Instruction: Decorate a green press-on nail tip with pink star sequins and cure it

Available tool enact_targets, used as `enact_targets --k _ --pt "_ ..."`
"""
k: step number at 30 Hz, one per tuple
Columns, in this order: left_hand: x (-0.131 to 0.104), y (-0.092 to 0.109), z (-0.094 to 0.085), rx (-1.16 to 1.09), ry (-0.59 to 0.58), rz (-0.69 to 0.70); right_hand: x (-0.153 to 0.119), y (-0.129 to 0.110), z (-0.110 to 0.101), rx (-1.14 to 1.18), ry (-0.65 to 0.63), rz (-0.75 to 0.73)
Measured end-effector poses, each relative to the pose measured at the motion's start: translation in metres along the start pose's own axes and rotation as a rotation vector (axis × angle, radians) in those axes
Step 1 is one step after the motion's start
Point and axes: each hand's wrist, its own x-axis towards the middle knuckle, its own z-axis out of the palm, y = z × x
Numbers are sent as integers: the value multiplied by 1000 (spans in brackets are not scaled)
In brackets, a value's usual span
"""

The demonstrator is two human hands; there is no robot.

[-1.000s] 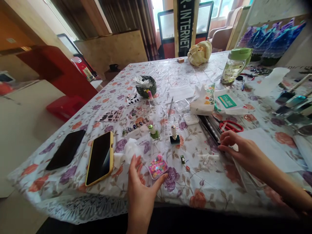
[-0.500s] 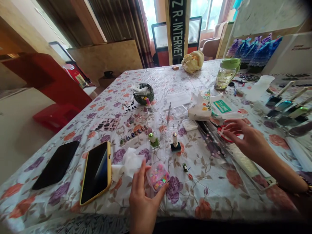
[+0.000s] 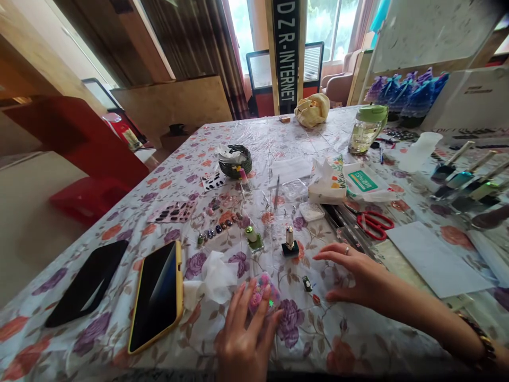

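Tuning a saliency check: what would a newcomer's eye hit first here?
Likely the small clear plastic box of pink bits under the left hand, at front centre of the view. Then the black-screened rectangular phone in a yellow case, to its left, and the red loop-handled scissors lying just beyond the right hand.

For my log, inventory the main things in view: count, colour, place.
pink box: 1, clear, front centre
phone: 1, black and yellow, front left
slab: 1, black, far left
crumpled tissue: some, white, beside phone
green bottle: 1, green, centre
basket: 1, dark, back centre
scissors: 1, red, right
jug: 1, clear, back right
bundle: 1, yellow, far edge
bottles: several, mixed colours, far right
tablecloth: 1, floral white, beneath
left hand: 1, bare, over box
right hand: 1, ringed, centre right
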Motion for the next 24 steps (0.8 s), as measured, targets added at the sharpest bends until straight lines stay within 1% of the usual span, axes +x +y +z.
enact_targets --k 4,7,13,17,19,22,24 --pt "-2 4 2 45 6 -27 3 -1 17 37 -33 22" --pt "-2 4 3 54 11 -38 5 0 24 40 -6 34" --pt "-5 -1 7 27 29 -50 4 -6 26 62 5 48" --pt "-8 -3 11 24 20 -27 4 -12 30 97 56 81" --pt "-7 -3 12 14 51 -28 4 -12 33 112 85 84" --pt "-4 -5 10 34 116 -66 5 -12 35 142 117 90" --pt "-2 -9 9 70 128 -85 5 -12 36 159 136 85"
